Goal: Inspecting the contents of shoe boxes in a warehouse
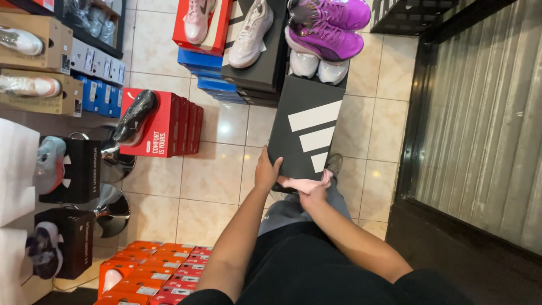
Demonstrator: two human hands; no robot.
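Stood over a tiled shop floor [214, 175], looking straight down. Left hand [266, 172] was laid flat against the near left corner of a black shoebox with white stripes [307, 127], fingers wrapped loosely on the edge, steadying rather than squeezing. Right hand [314, 195] was closed around a pink cloth [302, 183], pressed against the near end of the same box. Box itself lay lid up, sitting low in front of the knees, butted against a stack of dark boxes [254, 79] carrying pale pink sneakers [251, 34], with purple sneakers [327, 28] and a white pair [319, 68] just past its far end. Looked like plain cardboard, so probably light, stiff enough across the lid but easy to dent at the corners, and a bit slick on that printed surface. Best gripped at the two long sides or by opposite corners, not by the lid alone, since couldn't tell whether the lid was snug. Cloth seemed soft and floppy, fine to bunch up in a fist. Off to the left, red boxes [169, 124] with a black shoe [134, 116] on top, and orange boxes [141, 271] near the bottom.
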